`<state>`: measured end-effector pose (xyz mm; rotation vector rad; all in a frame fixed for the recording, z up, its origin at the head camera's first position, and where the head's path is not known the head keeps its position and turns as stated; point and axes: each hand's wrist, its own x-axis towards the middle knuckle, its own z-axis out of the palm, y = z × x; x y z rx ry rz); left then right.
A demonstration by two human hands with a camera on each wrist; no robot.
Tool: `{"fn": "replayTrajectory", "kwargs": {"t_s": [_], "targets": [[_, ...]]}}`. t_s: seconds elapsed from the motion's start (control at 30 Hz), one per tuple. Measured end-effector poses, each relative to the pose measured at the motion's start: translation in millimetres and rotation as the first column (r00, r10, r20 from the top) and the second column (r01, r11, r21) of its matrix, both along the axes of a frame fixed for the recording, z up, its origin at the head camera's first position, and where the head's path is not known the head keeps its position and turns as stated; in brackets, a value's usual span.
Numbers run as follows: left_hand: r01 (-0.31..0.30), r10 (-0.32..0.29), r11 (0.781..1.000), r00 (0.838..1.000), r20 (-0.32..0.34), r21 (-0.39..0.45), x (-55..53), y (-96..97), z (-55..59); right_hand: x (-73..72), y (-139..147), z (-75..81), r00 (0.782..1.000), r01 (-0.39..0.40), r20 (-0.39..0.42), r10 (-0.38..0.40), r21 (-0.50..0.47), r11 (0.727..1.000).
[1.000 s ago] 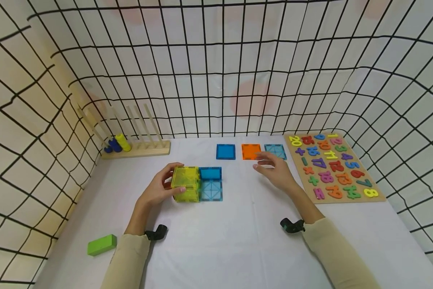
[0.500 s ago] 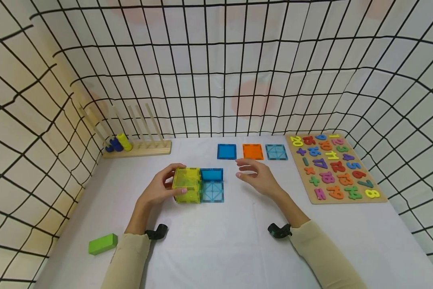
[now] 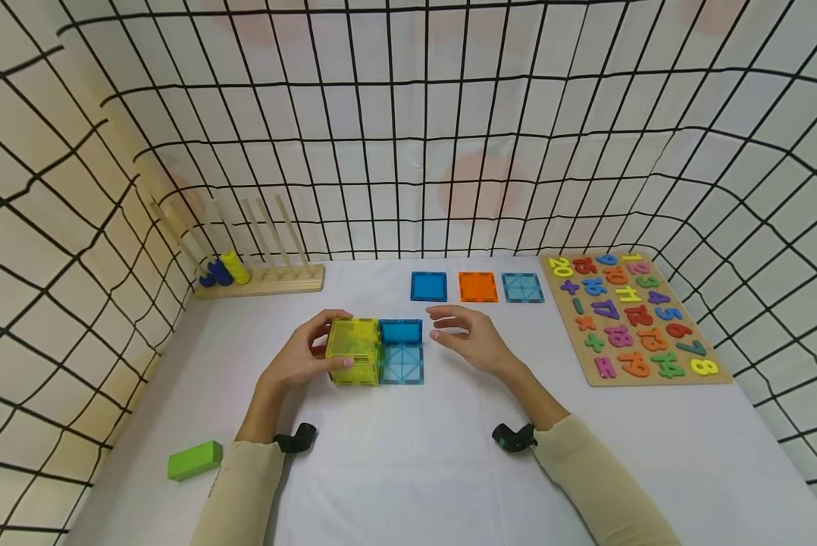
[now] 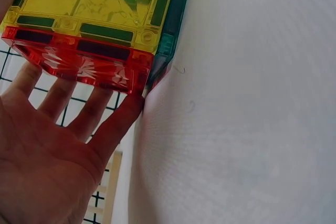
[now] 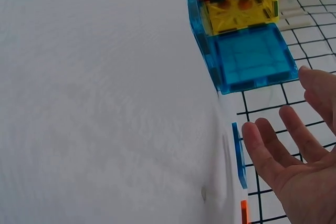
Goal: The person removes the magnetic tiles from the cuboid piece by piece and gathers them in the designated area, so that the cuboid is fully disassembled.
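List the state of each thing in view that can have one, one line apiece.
Left hand: gripping
Yellow-topped cube: assembled, held
Right hand: empty, fingers slightly bent
Near blue tile: standing beside the cube
Near light-blue tile: flat
Far blue tile, orange tile, far light-blue tile: flat, separate
Number board: flat, bearing numbers and signs
Peg rack: upright, right-hand pegs bare
Green block: lying flat

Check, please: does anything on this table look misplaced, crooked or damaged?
Nothing visible looks spilled or damaged. Only the green block seems slightly odd: it lies at a slant beside the left sleeve, apart from the rest. The left hand holds the tile box, and the three loose tiles lie in a neat row.
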<state>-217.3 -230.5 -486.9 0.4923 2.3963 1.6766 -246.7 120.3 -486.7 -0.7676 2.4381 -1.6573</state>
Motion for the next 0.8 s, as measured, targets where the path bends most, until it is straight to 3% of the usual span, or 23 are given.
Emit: {"fn": "replayTrajectory", "kwargs": {"t_s": [0.3,0.57,0.8], "targets": [[0.005,-0.005,1.000,1.000,-0.005,0.000,-0.1,0.0,0.1,-0.3,-12.5,-0.7,1.000,-0.017,0.011,0.018,-0.033,0.999],[0.001,-0.001,1.000,1.000,-0.004,0.003,0.1,0.1,1.1,-1.6,-24.0,0.4,0.999,-0.034,-0.036,0.035,0.012,0.999],[0.002,-0.002,1.000,1.000,-0.001,0.006,0.7,-0.6,2.1,-2.0,-31.1,0.0,0.998,-0.049,-0.025,0.050,0.046,0.998]]}}
